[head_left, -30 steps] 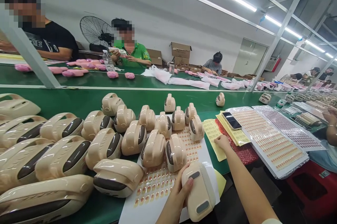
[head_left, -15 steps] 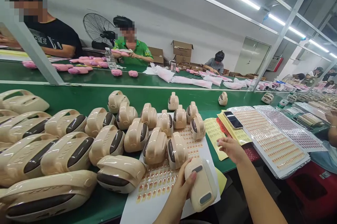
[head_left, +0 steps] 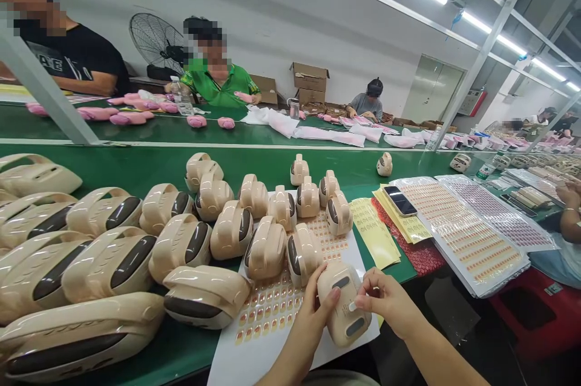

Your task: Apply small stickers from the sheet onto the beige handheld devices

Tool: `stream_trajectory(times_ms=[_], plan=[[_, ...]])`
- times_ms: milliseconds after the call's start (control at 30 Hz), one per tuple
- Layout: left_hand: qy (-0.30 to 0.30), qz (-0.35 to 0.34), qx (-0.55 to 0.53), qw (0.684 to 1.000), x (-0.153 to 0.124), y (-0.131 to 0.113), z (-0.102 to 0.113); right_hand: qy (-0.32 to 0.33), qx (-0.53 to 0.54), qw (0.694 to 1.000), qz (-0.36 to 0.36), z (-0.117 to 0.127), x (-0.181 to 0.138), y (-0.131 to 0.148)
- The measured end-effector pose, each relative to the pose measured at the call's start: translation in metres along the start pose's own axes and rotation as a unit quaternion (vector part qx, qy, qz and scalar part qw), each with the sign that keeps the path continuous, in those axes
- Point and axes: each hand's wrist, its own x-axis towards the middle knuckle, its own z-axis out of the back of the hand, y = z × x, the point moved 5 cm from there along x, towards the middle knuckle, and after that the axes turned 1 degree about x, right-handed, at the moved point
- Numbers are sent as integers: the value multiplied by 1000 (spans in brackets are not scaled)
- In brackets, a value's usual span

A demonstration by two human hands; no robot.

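My left hand (head_left: 315,311) grips a beige handheld device (head_left: 341,301) above the front edge of a white sticker sheet (head_left: 267,325). My right hand (head_left: 385,301) is pinched at the device's right side, fingertips touching its face near the dark window; a small pale sticker seems to be between finger and thumb. Many identical beige devices (head_left: 181,241) with dark windows stand on the green belt (head_left: 149,168) to the left and behind. Yellow sticker sheets (head_left: 374,232) lie to the right.
A phone (head_left: 400,200) rests on yellow sheets beside large sheets of small stickers (head_left: 463,232). Across the belt, people sit with pink devices (head_left: 122,117) and white bags (head_left: 281,126). A fan (head_left: 157,47) and cardboard boxes (head_left: 311,86) stand behind. Another person's arm (head_left: 569,210) is at far right.
My right hand left the yellow sticker sheet and came back to the beige device, now touching its face. My left hand kept hold of the device, shifting it slightly.
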Motion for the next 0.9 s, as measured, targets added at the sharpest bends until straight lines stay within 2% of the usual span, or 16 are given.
stream_trajectory(times_ms=[133, 267, 367, 433, 533, 567, 600, 700, 733, 767, 833, 900], plan=[[-12, -6, 2, 1000, 1, 0, 1, -11, -32, 999, 29, -2, -2, -1], [-28, -11, -2, 1000, 1, 1, 2, -87, -111, 985, 99, -5, -10, 8], [-37, -8, -3, 999, 0, 0, 3, -68, -81, 986, 127, -6, -12, 10], [-38, 10, -22, 999, -2, 0, 2, -70, -13, 989, 132, 3, -11, 6], [-4, 47, -118, 992, -6, -1, -3, -172, 10, 977, 124, 30, -7, -10], [18, 63, -154, 986, -8, -1, -7, -184, 3, 978, 102, 34, -6, -19], [43, 82, -182, 979, -9, -1, -12, -163, 3, 984, 67, 35, -3, -30], [122, 132, -224, 958, -11, 7, -28, -8, 66, 996, -65, 17, 0, -63], [139, 124, -224, 957, -9, 10, -32, 18, 89, 992, -88, 14, 0, -68], [153, 103, -217, 959, -6, 12, -36, 14, 101, 991, -91, 15, -1, -69], [161, 48, -201, 965, 3, 19, -37, -58, 87, 993, -61, 29, 2, -59], [157, 47, -183, 969, 15, 30, -30, -155, 27, 988, -7, 54, 9, -33]])
